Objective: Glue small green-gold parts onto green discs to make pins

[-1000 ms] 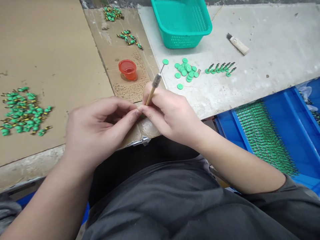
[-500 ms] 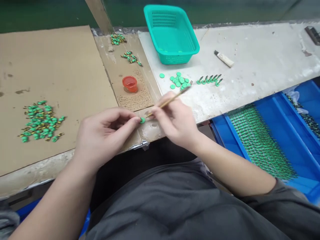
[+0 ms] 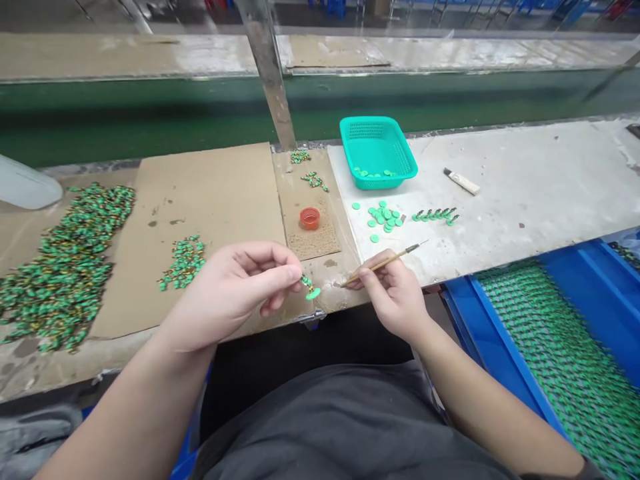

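Note:
My left hand (image 3: pixel 250 283) pinches a small green figurine (image 3: pixel 309 288) between thumb and fingertips; it tilts, with a round green disc at its lower end. In my right hand (image 3: pixel 395 293) is a thin paintbrush (image 3: pixel 385 262), its dark-ferruled end pointing up and to the right. The brush and figurine are apart. Beyond my hands stands a small red cup (image 3: pixel 309 218) on a piece of cardboard. Loose green discs (image 3: pixel 384 217) lie on the white surface, and several figurines on discs (image 3: pixel 436 215) stand in a row to their right.
A turquoise basket (image 3: pixel 410 163) with some discs sits at the back. Figurines form a large heap (image 3: pixel 65 260) at far left and a smaller pile (image 3: pixel 184 263) on cardboard. A white tube (image 3: pixel 463 181) lies right. Blue trays (image 3: pixel 480 327) of green pieces stand lower right.
The view has tilted up, showing more of the bench. My left hand has turned the figurine so its disc hangs lower. The brush has drawn away from it, to the right.

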### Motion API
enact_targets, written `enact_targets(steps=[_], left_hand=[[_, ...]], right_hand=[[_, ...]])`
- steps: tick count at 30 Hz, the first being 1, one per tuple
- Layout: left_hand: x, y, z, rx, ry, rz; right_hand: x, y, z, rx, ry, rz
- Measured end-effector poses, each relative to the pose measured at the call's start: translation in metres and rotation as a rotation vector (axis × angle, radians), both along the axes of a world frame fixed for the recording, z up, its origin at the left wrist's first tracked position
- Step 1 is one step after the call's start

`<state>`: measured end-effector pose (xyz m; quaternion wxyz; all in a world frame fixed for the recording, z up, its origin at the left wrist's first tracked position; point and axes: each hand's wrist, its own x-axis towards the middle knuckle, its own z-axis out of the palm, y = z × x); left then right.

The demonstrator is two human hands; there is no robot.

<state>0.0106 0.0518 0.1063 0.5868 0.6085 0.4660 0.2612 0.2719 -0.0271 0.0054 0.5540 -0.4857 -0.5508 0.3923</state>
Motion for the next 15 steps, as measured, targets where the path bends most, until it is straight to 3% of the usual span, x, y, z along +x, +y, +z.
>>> enact_targets(steps=[4, 9, 12, 15], left_hand=[[0.002, 0.002, 0.006, -0.096, 0.009, 0.015], [0.007, 0.006, 0.010, -0.068, 0.078, -0.010], [0.023, 0.012, 0.011, 0.063, 0.168, -0.027], [0.062, 0.025, 0.002, 0.334, 0.275, -0.049]], right_hand=[[0.000, 0.001, -0.003, 0.008, 0.013, 0.038], [0.000, -0.007, -0.004, 0.039, 0.030, 0.043], [0.009, -0.021, -0.005, 0.079, -0.023, -0.002], [0.026, -0.036, -0.006, 0.081, -0.068, -0.055]])
